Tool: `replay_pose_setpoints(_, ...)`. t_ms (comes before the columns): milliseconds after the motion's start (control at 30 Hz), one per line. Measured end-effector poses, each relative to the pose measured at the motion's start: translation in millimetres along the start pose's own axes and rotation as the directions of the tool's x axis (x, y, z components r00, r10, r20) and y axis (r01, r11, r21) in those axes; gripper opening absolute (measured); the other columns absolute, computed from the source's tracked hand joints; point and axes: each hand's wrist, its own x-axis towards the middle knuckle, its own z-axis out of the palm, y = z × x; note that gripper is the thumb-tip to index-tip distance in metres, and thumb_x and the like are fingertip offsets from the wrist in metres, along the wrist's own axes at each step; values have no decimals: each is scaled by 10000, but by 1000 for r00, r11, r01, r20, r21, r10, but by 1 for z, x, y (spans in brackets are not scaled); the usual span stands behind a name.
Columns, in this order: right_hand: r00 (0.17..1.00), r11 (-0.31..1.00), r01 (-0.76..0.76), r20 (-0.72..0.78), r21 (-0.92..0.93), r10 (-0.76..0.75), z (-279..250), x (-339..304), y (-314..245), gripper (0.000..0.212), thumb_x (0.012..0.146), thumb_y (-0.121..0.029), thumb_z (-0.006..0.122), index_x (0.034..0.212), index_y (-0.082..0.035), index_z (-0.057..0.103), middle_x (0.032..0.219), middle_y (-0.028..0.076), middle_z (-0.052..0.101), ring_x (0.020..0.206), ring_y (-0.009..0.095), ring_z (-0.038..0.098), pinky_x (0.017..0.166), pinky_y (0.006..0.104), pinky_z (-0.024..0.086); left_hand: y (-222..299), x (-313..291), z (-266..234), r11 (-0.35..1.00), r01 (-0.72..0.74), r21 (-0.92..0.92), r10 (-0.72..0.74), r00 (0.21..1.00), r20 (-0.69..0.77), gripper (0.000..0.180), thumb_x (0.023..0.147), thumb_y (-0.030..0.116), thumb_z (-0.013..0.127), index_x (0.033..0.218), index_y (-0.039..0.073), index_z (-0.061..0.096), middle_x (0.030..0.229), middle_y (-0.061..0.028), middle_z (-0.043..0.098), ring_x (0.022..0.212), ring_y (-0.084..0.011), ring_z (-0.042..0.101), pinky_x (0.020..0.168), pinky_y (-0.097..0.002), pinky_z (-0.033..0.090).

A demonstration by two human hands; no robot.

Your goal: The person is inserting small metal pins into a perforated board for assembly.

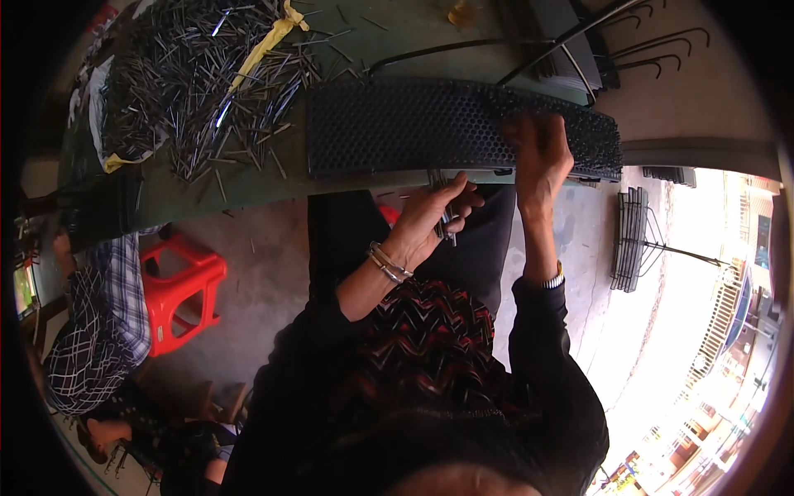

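A long black tray full of small round holes (pixel 389 124) lies along the near edge of the table. At its right part the holes look filled with short dark pieces (pixel 591 136). My right hand (pixel 543 165) is over the tray near that part, its fingertips pinched together and blurred; what they hold is hidden. Below the tray's front edge, my left hand (pixel 423 217) is closed round several thin metal pins (pixel 449 225). A large heap of similar loose pins (pixel 190 83) is spread on the table to the left of the tray.
A yellow strip (pixel 263 51) lies across the heap. Bent black bars (pixel 463 48) and hooked rods (pixel 662 54) are behind the tray. A red plastic stool (pixel 184 289) stands on the floor at left, near a person in checked cloth (pixel 91 331). A slatted rack (pixel 633 240) is at right.
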Motion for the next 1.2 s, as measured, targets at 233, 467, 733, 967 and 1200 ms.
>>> replay_pose_setpoints(233, 941, 879, 319, 10, -356, -338, 20, 28, 31, 100, 914, -102, 592, 983, -30, 599, 819, 129, 687, 767, 233, 699, 672, 340, 522, 4, 20, -10, 969, 86, -230, -70, 995, 77, 170, 950, 176, 610, 1023, 23, 614, 927, -141, 672, 781, -161, 645, 597, -283, 516)
replay_pose_setpoints(467, 948, 880, 315, 65, -355, -312, 18, 31, 21, 102, 918, -106, 592, 986, -32, 573, 827, 132, 694, 757, 293, 702, 652, 363, 519, 4, 6, 1, 993, 70, -97, -74, 996, -41, 347, 990, 367, 535, 1058, 32, 599, 858, -113, 672, 694, -168, 649, 559, -326, 532)
replay_pose_setpoints(733, 953, 877, 303, 128, -374, -274, 22, 38, 30, 97, 916, -103, 592, 959, -16, 584, 812, 132, 701, 773, 251, 714, 646, 336, 524, 8, 5, -3, 994, 52, -93, -43, 995, 93, 314, 969, 368, 586, 978, 54, 579, 654, 47, 392, 530, -50, 361, 442, -207, 282)
replay_pose_setpoints(967, 924, 828, 382, 182, -410, -336, 29, 47, 35, 106, 886, -139, 629, 922, -39, 628, 813, 128, 673, 756, 291, 686, 663, 372, 510, 9, 0, 0, 998, 2, -61, 1, 999, 47, 274, 975, 291, 585, 1044, 26, 595, 696, 42, 422, 555, -45, 370, 461, -203, 281)
replay_pose_setpoints(1200, 927, 774, 375, 207, -511, -313, 26, 45, 26, 137, 865, -194, 664, 951, -89, 676, 926, 141, 626, 878, 346, 630, 734, 414, 498, 11, -1, -3, 999, -1, -43, 7, 989, 149, 339, 984, 301, 567, 1151, 9, 606, 687, 45, 422, 550, -34, 362, 482, -194, 272)
